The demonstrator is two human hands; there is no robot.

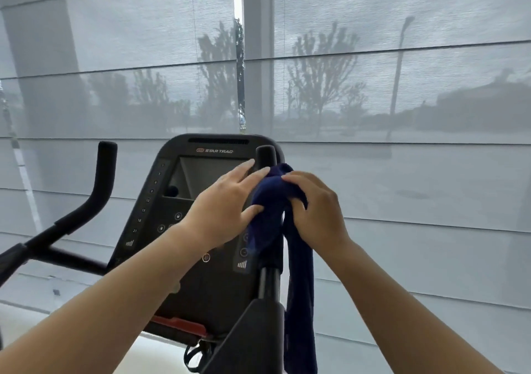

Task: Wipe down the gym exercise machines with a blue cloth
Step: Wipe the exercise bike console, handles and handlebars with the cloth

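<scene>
A dark blue cloth [273,198] is bunched around the right handlebar post [266,156] of a black exercise bike, and a long tail of it hangs down to the frame's bottom edge. My left hand [224,204] grips the cloth from the left, fingers stretched toward the post. My right hand [313,207] clutches the cloth from the right. Behind both hands stands the bike's console [184,201] with a dark screen and round buttons, partly hidden by my left forearm.
The left handlebar [102,172] rises at the left, curving down to a crossbar. Grey translucent window blinds [402,172] fill the background right behind the bike. A red strip [178,323] lies below the console.
</scene>
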